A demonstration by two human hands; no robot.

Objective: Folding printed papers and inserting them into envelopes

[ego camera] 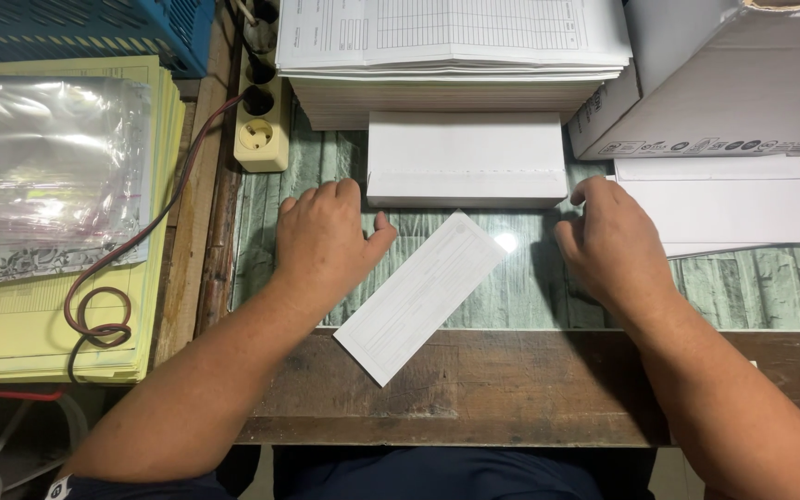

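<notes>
— White paper first: we see a folded form (420,296) lying slantwise on the glass-topped desk (743,287), its lower corner reaching over the wooden front edge (511,380). Does either hand hold it?

— No. Our left hand (324,243) rests palm down just left of it, fingers loosely curled, thumb pointing toward the sheet's upper edge. It grips nothing, though whether the thumb actually touches the paper we can't quite tell from this angle.

— And the right hand (611,243)?

— Also empty, fingers bent downward, the fingertips near the right end of the stack of white envelopes (467,159) that sits straight ahead of us. It looks close to touching, no more.

— What surrounds them?

— Behind the envelopes stands a tall pile of printed forms (456,56). To the right we have a white cardboard box (715,83) with loose envelopes (724,208) spread beneath it. Left of the desk, a cream power strip (261,120) with a brown cord (104,306) looping over a stack of yellow paper (48,324), which carries clear plastic bags (57,157). A blue crate (85,28) sits at the top left corner.
</notes>
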